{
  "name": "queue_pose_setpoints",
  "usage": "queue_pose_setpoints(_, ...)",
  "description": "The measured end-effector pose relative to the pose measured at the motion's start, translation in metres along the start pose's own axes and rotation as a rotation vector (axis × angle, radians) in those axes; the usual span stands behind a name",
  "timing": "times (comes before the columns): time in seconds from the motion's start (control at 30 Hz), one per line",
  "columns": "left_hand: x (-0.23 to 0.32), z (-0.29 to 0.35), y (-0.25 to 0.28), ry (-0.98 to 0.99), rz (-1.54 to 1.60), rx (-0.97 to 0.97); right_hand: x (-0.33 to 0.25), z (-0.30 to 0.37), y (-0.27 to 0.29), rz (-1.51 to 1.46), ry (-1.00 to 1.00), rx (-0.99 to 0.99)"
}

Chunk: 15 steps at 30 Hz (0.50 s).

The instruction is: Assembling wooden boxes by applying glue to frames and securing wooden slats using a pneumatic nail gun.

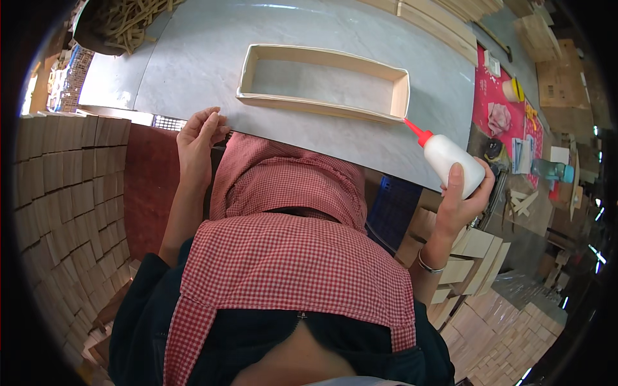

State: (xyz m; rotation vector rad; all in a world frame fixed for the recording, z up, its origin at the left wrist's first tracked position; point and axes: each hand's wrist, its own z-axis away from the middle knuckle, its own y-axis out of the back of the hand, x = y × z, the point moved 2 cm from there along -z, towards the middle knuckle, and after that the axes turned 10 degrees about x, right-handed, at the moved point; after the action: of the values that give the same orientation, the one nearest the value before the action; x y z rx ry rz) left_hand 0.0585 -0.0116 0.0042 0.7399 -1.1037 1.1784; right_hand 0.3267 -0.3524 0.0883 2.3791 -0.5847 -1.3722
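Note:
A long, open wooden frame lies on the grey table; the tabletop shows inside its four thin walls. A white line runs along its upper rim. My right hand is wrapped round a white squeeze bottle with a red nozzle. The bottle is tilted, and its nozzle tip is at the frame's near right corner. By the table's front edge, left of the frame, my left hand is raised with thumb and fingers pinched together. Whether anything small is between them cannot be made out.
Stacked wooden pieces rise at the left, with more stacks at the lower right. A container of wooden strips stands far left. Boards lie along the far right edge. Beyond is a red cloth with a yellow tape roll.

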Motion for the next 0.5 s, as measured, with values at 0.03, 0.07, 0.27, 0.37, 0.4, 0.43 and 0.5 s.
queue_pose_setpoints(0.03, 0.0, 0.0, -0.002, -0.002, -0.01, 0.01, 0.001, -0.001, 0.0, -0.013, -0.023, 0.007)
queue_pose_setpoints(0.07, 0.001, 0.0, -0.004, -0.004, -0.019, 0.018, 0.001, -0.002, -0.001, -0.026, -0.044, 0.015)
queue_pose_setpoints(0.27, 0.002, -0.001, -0.002, -0.033, -0.104, 0.054, 0.028, -0.026, -0.023, -0.147, -0.152, 0.144)
queue_pose_setpoints(0.37, 0.003, 0.002, 0.009, -0.007, -0.089, 0.054, 0.049, -0.071, -0.037, -0.135, -0.167, 0.294)
queue_pose_setpoints(0.4, 0.004, 0.002, 0.009, -0.02, -0.086, 0.023, 0.064, -0.092, -0.043, -0.132, -0.165, 0.328)
queue_pose_setpoints(0.43, 0.006, 0.001, 0.009, -0.016, -0.109, 0.034, 0.081, -0.117, -0.05, -0.104, -0.129, 0.366)
queue_pose_setpoints(0.5, 0.009, -0.003, 0.005, -0.024, -0.115, 0.023, 0.154, -0.177, -0.065, 0.023, 0.003, 0.46)
